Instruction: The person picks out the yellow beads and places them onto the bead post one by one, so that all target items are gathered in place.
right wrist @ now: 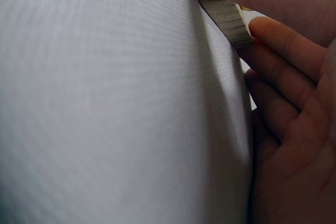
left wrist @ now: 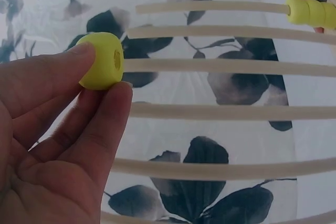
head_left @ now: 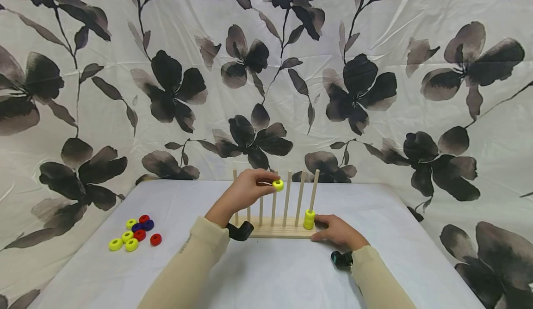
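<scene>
My left hand pinches a yellow bead between thumb and fingertips, high among the upright pegs of a wooden peg rack. The bead's hole faces the pegs in the left wrist view. Down at the rack's right end, my right hand holds the base, thumb at the front and fingers behind; the right wrist view shows the base's end between them. A short stack of yellow beads sits at the bottom of the rightmost peg. The other pegs carry no beads.
To the left on the white table lies a loose group of yellow beads, red beads and dark blue beads. A floral cloth hangs behind the table's back edge.
</scene>
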{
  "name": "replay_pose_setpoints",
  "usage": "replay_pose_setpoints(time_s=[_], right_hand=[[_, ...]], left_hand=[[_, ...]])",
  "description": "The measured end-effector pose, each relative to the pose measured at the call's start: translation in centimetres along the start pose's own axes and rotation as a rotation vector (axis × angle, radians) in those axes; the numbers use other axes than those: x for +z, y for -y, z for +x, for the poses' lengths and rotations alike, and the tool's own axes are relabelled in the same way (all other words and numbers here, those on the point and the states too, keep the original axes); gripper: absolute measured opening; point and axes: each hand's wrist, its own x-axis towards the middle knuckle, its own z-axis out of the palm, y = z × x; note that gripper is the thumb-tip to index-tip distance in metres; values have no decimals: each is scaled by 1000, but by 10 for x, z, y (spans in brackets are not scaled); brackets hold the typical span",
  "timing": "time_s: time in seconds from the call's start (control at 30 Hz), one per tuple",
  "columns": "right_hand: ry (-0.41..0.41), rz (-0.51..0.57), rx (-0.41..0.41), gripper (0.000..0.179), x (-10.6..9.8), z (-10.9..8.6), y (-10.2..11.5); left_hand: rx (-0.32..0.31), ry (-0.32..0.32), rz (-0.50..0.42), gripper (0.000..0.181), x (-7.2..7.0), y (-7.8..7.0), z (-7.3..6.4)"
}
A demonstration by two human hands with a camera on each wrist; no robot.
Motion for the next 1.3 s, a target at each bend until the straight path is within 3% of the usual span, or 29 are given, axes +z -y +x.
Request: replay_pose_setpoints(time_s=[0.33,0.63,1.0,1.3], right_hand=[[13,21,44,86,-1,1,1],[9,2,21,84,1,2,-2],[0,24,25,82,1,2,0],[3,46,18,80,0,0,1]], left_hand=[[38,1,23,31,8,-12,13],[50,0,51,33,12,-23,22],[110,-9,108,32,21,-36,43],[102,-1,112,32,31,-42,55]])
